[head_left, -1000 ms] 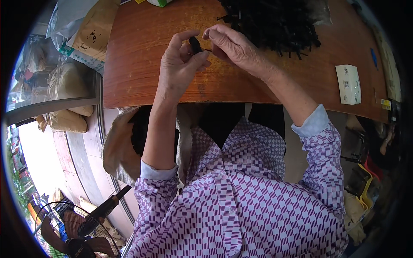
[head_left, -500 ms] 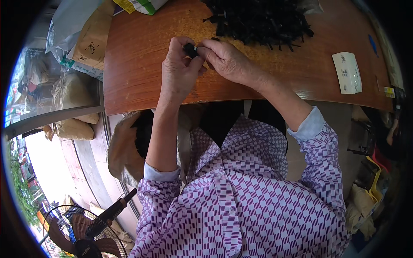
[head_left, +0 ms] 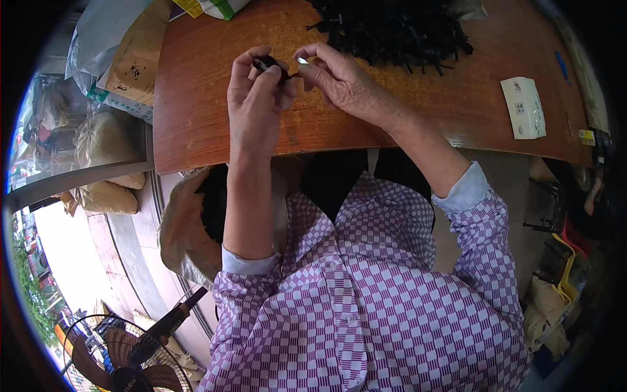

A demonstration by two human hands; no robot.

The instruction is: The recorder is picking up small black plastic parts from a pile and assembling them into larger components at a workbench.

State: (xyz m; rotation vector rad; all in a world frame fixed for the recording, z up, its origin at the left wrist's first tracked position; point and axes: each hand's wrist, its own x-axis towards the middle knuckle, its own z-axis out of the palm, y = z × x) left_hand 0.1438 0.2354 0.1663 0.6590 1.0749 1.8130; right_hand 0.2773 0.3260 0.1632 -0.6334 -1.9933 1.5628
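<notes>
Above the wooden table, my left hand is closed round a small black plastic part. A thin dark end sticks out from it toward my right hand. Between the thumb and forefinger of that hand is a small, bright white piece, too small to name. The two hands are a little apart. Beyond them, at the far edge of the view, lies a large heap of black parts with short prongs or wires.
A white packet lies on the table's right side, near a blue object. Brown paper and plastic bags stand at the left. Below the table edge is an open cloth sack. A fan stands at lower left.
My hands have moved apart; the left went leftward with the black part. The bright white piece now shows at my right fingertips.
</notes>
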